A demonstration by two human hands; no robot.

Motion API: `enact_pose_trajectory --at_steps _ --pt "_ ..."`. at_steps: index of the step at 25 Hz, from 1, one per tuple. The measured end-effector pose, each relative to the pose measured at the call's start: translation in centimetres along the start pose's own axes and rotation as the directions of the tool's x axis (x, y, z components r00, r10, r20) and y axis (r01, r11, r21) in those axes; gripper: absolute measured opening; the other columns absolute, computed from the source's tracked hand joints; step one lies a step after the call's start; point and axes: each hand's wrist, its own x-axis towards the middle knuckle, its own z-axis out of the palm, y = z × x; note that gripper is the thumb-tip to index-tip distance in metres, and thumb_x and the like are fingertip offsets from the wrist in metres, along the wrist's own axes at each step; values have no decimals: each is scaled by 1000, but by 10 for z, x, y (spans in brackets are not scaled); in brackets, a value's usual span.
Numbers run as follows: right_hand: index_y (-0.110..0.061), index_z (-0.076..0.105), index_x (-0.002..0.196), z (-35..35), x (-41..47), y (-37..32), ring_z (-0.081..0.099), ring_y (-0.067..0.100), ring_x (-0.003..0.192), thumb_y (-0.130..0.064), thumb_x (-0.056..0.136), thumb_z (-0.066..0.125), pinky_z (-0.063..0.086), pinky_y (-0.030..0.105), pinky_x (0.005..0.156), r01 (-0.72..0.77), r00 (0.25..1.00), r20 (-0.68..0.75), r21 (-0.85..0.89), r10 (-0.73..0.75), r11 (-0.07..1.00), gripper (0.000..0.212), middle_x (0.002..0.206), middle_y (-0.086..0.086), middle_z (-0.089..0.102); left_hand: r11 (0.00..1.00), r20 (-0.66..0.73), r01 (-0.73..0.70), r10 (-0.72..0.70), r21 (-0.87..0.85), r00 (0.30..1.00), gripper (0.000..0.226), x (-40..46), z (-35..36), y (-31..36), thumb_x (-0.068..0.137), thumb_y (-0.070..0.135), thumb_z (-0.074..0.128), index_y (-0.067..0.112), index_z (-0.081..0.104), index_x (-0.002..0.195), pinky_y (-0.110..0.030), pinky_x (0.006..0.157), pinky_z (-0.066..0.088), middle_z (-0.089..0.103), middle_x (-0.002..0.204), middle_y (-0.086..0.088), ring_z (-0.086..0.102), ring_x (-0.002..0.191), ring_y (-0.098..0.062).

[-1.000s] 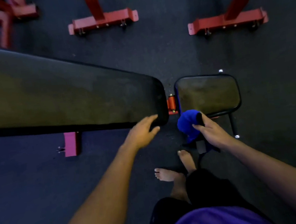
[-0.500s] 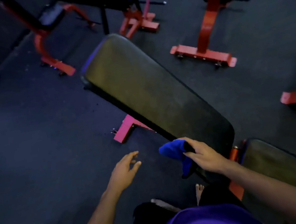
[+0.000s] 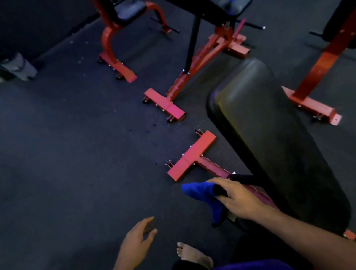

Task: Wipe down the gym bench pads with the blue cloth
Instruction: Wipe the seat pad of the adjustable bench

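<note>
One head-worn camera looks steeply down, close over the bench pad (image 3: pixel 273 140)

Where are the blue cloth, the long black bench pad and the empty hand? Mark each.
blue cloth (image 3: pixel 199 192): head view, on the bunched fold left of the right hand's fingers.
long black bench pad (image 3: pixel 275 140): head view, mid top surface.
left hand (image 3: pixel 136 237): head view, back of the hand.

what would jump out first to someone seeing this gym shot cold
The blue cloth, gripped in the right hand low in the middle, beside the long black bench pad running up the right side. The red frames also stand out on the dark floor.
</note>
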Motion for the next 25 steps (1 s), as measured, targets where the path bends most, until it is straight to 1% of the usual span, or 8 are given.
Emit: enact_pose_trajectory --at_steps 3,7,11,13,15,18,21,25 --pt "-28 66 112 7 46 -28 63 -7 103 4 81 55 46 14 91 -56 995 -80 50 60 997 46 105 -19 70 999 -34 40 -40 -12 999 38 34 -52 -23 97 22 68 20 62 135 -4 87 40 66 122 8 64 105 -1" --pt "-26 65 117 10 112 -41 62 -6 104 3 84 60 44 13 91 -107 985 -134 48 112 993 44 108 -15 70 999 -67 2 -5 -45 998 36 102 -101 -19 98 22 67 22 62 134 4 81 37 65 118 11 63 100 3" --pt "-31 65 113 5 185 -36 63 -6 100 3 82 61 47 14 87 -164 963 -204 75 176 984 45 103 -18 71 998 -10 -60 59 -34 998 39 167 -137 -5 99 24 67 23 60 137 3 86 38 63 122 14 59 98 19" --pt "-34 65 106 2 229 -38 64 -5 96 4 82 62 46 12 82 -192 940 -265 111 216 975 45 98 -18 71 997 69 -71 70 12 995 40 199 -172 -1 100 28 65 25 58 139 -2 91 41 62 126 14 59 104 15" --pt "-41 61 97 -2 271 -45 62 -12 90 6 84 63 44 6 76 -212 925 -287 149 247 966 49 92 -22 69 993 114 -98 90 71 989 40 233 -213 -4 100 31 64 28 56 140 -14 99 47 61 128 13 61 110 5" --pt "-44 59 95 -16 326 -59 59 -17 91 5 85 63 42 4 77 -199 924 -296 169 242 965 50 92 -29 66 993 -5 -88 89 82 996 36 287 -274 -1 99 28 66 25 61 135 -29 101 52 65 120 12 64 106 -1" --pt "-44 59 96 -36 366 -67 59 -16 93 4 85 63 42 4 80 -204 920 -307 153 243 967 49 93 -27 66 995 -61 -89 92 46 994 33 340 -305 18 98 23 68 21 64 131 -20 92 50 67 115 8 66 99 -3" --pt "-36 66 102 -57 412 -63 61 -9 94 3 85 61 45 11 80 -266 855 -399 212 332 940 42 96 -21 70 986 42 -163 163 17 986 34 425 -322 46 97 20 68 19 64 131 -2 83 44 68 116 7 64 95 9"
